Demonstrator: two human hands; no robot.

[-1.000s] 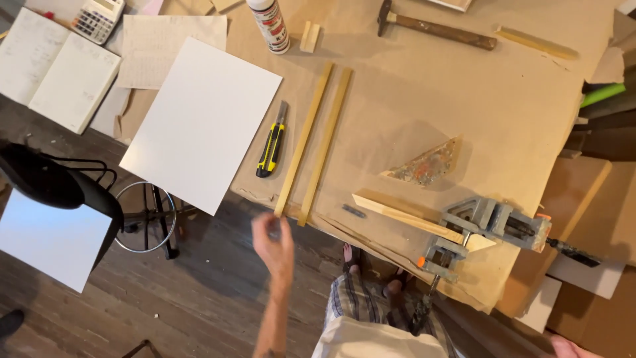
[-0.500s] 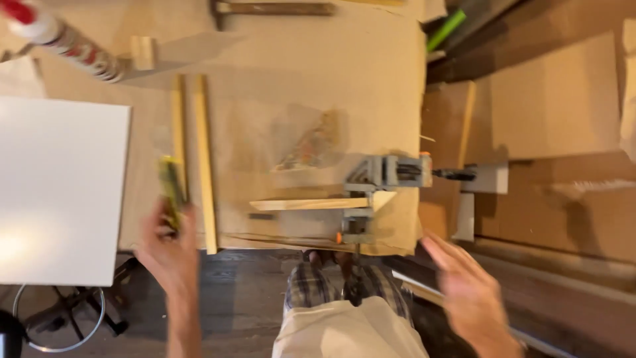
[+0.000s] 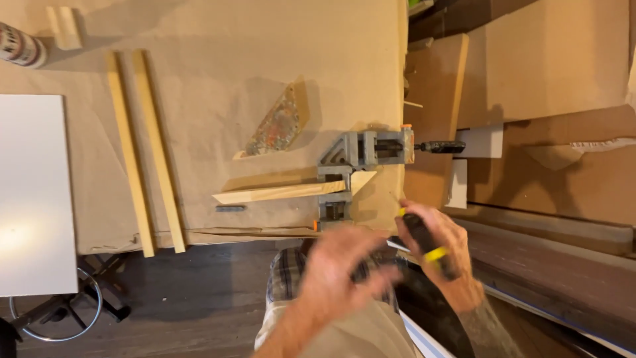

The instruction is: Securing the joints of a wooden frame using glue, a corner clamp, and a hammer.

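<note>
Black-and-yellow utility knife [image 3: 427,246] gripped tight in right hand [image 3: 440,255], just off the surface [image 3: 218,73] edge, near grey corner clamp [image 3: 351,166] biting a pale wood strip [image 3: 278,192]. Left hand [image 3: 341,268] blurred, fingers spread, holding nothing. Further left lay two long wood strips [image 3: 146,149], white board [image 3: 33,192].

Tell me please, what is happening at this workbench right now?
A person stands at a paper-covered workbench. The right hand holds a black and yellow utility knife near the bench edge. The left hand is blurred, close beside it, holding nothing visible. On the bench, a grey corner clamp grips a wooden strip. Two more long strips lie to the left.
</note>
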